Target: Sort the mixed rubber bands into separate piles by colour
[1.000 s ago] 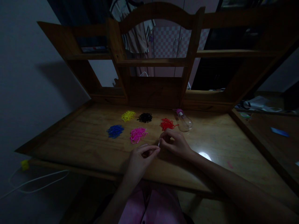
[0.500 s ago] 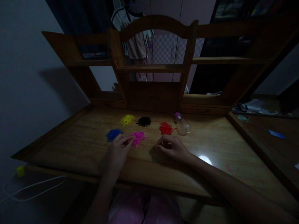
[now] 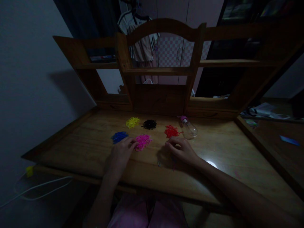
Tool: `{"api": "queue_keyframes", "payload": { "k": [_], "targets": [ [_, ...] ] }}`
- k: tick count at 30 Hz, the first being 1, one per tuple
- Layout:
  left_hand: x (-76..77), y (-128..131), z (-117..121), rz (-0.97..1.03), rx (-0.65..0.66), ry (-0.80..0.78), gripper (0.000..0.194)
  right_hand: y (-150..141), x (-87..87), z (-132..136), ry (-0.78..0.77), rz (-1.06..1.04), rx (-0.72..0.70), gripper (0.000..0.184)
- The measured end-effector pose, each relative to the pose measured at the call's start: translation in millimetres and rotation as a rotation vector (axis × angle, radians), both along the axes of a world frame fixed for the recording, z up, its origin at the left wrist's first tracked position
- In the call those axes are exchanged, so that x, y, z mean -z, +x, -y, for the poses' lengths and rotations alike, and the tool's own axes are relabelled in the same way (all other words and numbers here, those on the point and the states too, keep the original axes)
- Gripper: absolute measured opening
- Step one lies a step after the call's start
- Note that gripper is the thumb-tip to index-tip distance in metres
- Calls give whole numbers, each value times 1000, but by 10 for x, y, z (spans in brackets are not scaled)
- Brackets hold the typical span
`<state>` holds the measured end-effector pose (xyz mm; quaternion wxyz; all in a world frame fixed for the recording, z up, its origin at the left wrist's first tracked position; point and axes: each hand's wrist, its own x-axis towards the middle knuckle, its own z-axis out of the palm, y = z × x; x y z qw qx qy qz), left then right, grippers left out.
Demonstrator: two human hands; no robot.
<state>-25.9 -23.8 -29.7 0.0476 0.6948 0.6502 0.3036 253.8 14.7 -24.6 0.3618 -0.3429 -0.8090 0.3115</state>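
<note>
My left hand (image 3: pixel 122 152) is closed in a pinch at the near left edge of a pile of pink bands (image 3: pixel 143 142). Whatever its fingertips hold is too small to tell. My right hand (image 3: pixel 182 149) is also pinched, just in front of a heap of red bands (image 3: pixel 172 131). A thin dark pinkish strand (image 3: pixel 174 164) shows below it; whether the fingers hold it is unclear. A small pale thin item (image 3: pixel 158 163) shows to its left. Blue bands (image 3: pixel 119 137) lie beside my left hand, with yellow bands (image 3: pixel 132 122) and black bands (image 3: pixel 149 124) farther back.
A clear bulb-shaped bottle with a purple cap (image 3: pixel 190 129) lies behind my right hand. The wooden desk (image 3: pixel 71 142) has a shelf unit (image 3: pixel 159 71) along its back. A white cable (image 3: pixel 45 186) hangs at the left front. The room is dim.
The view has shifted slightly, so the scene sits farther right. My right hand has moved a little right, and the strand below it now shows. My left hand stays at the pink pile.
</note>
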Motion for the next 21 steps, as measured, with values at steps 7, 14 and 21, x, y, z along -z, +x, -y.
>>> {"api": "queue_keyframes", "payload": {
  "k": [7, 14, 21],
  "targets": [
    [-110, 49, 109, 4, -96, 77, 11, -10, 24, -14, 10, -21, 39, 26],
    [-66, 512, 471, 140, 102, -33, 20, 16, 21, -47, 2, -72, 174, 25],
    [16, 808, 536, 148, 253, -245, 25, 14, 5, -54, -12, -72, 239, 27]
  ]
}}
